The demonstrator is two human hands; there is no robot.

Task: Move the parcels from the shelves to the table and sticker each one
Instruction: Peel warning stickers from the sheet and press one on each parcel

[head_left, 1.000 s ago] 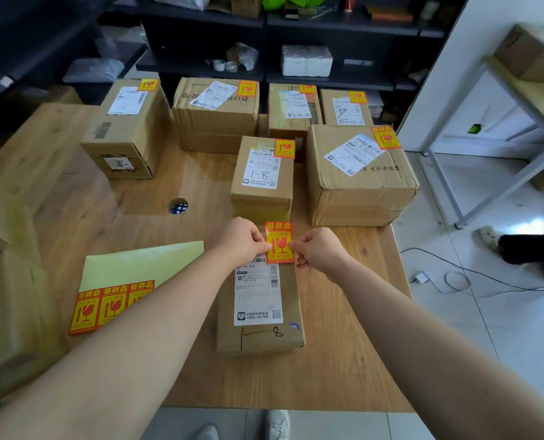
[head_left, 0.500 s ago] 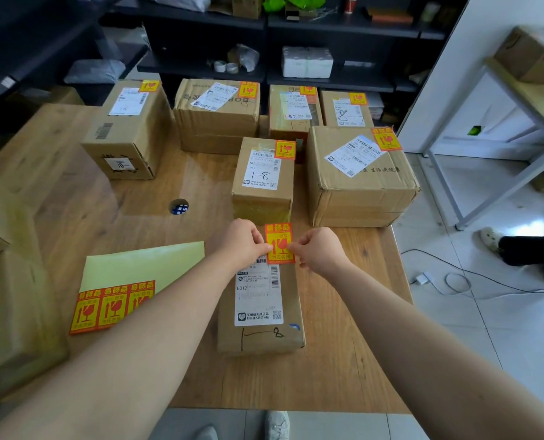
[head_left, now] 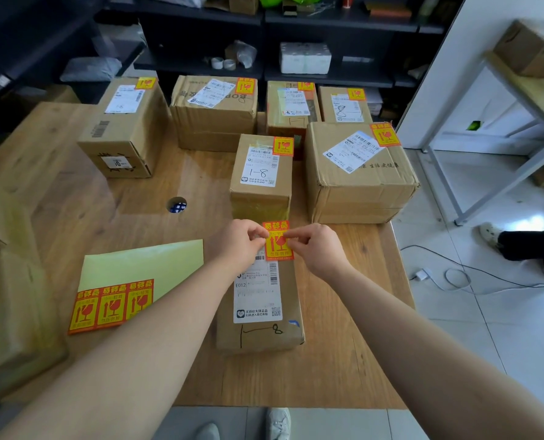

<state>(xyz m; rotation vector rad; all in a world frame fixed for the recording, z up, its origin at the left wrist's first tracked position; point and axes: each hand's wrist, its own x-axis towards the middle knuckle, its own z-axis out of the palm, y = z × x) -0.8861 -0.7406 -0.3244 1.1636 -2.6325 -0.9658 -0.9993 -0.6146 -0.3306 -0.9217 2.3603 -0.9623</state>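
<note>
- here, a red-and-yellow sticker (head_left: 278,246) with a glass mark is pinched at its left edge by the left hand (head_left: 238,242), at its right by the right hand (head_left: 316,247).
- it is held over the far end of a flat brown parcel (head_left: 261,331), overlapping its white label (head_left: 258,293).
- the parcel is laid near the table's (head_left: 343,360) front edge.
- three more are seen on a sheet (head_left: 143,265) beside it.
</note>
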